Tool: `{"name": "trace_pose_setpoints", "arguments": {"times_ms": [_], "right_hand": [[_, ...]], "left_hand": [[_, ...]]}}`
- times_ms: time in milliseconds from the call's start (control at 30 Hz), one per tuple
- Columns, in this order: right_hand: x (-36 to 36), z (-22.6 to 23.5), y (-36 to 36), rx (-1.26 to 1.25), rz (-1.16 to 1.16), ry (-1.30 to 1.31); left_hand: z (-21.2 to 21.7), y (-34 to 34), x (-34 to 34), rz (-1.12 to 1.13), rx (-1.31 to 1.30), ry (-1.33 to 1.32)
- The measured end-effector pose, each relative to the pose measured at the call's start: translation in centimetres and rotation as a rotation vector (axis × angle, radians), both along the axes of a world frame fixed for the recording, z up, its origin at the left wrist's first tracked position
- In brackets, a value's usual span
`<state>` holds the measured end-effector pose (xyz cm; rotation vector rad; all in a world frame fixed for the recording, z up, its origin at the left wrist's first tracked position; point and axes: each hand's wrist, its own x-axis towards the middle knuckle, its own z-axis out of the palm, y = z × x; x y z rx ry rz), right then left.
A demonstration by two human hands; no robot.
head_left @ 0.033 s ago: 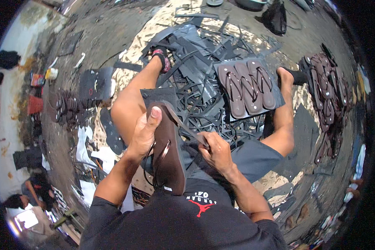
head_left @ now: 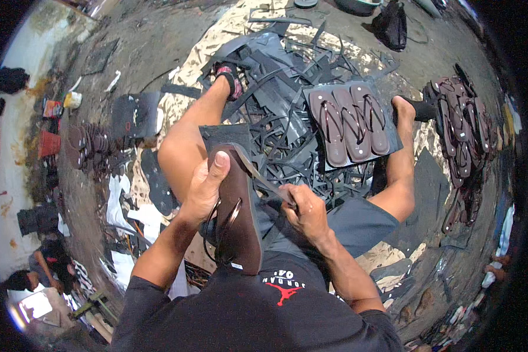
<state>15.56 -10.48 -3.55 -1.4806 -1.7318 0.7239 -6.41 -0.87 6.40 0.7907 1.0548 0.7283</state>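
My left hand grips a brown flip-flop by its side, thumb pressed on the footbed near the toe end. The flip-flop stands tilted toward me, its dark strap showing and its heel close to my shirt. My right hand is closed around one end of a thin grey blade-like strip. That strip runs along the flip-flop's right edge up to the toe. Whether it is a knife blade or a cut piece of sole, I cannot tell. A dark flat sheet lies behind the toe, over my left leg.
Dark rubber offcuts heap between my legs. Three brown flip-flops lie on a dark sheet at the right. More flip-flops are piled at the far right and left. A black bag stands at the back.
The whole view has shifted very slightly. Both hands keep their hold on the flip-flop and the strip, with hardly any visible movement.
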Motion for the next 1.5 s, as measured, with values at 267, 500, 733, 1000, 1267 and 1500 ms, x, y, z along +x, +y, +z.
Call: {"name": "trace_pose_setpoints", "arguments": {"times_ms": [267, 500, 733, 1000, 1267, 1500], "right_hand": [[2.7, 7.2, 8.5, -0.119, 0.364, -0.210], [3.5, 11.9, 12.7, -0.237, 0.683, -0.246], [3.0, 12.5, 14.8, -0.205, 0.827, -0.189], [2.3, 14.9, 18.1, -0.470, 1.031, -0.450], [13.1, 14.6, 11.3, 0.158, 0.455, -0.439], [1.9, 14.5, 9.3, 0.345, -0.478, 0.362]], "left_hand": [[-0.7, 0.1, -0.1, -0.178, 0.097, 0.015], [-0.9, 0.3, -0.9, -0.246, 0.123, -0.137], [-0.8, 1.0, -0.8, -0.367, 0.265, -0.126], [0.8, 2.7, 1.4, -0.811, 0.091, 0.140], [-0.7, 2.2, -3.6, -0.354, -0.312, -0.824], [-1.3, 1.1, 8.0, 0.434, 0.379, -0.295]]}}
